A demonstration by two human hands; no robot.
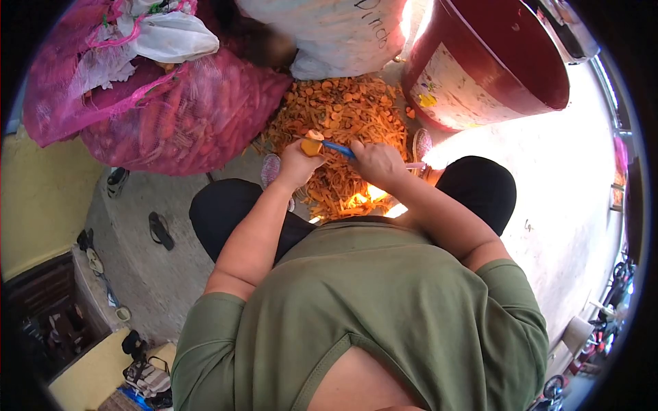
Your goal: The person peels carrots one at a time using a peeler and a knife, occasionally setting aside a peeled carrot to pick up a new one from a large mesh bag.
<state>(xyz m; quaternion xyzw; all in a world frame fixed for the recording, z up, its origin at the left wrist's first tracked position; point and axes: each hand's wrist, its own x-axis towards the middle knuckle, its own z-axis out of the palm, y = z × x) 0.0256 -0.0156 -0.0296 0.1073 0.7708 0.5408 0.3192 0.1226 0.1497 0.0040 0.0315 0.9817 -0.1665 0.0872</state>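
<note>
My left hand is closed around a carrot, whose pale orange end points up and away from me. My right hand grips a slim blue-handled tool; its far end meets the carrot, and I cannot make out its blade. Below both hands spreads a heap of orange carrot peelings, with round cut ends among the strips near the top. Pink patterned shoes show on either side of the heap, between my dark-clothed knees.
Pink mesh sacks full of carrots stand at the left. At the top is a white sack with handwriting, a dark blurred shape beside it. A large red bucket stands at the upper right. A dark flip-flop lies on the floor.
</note>
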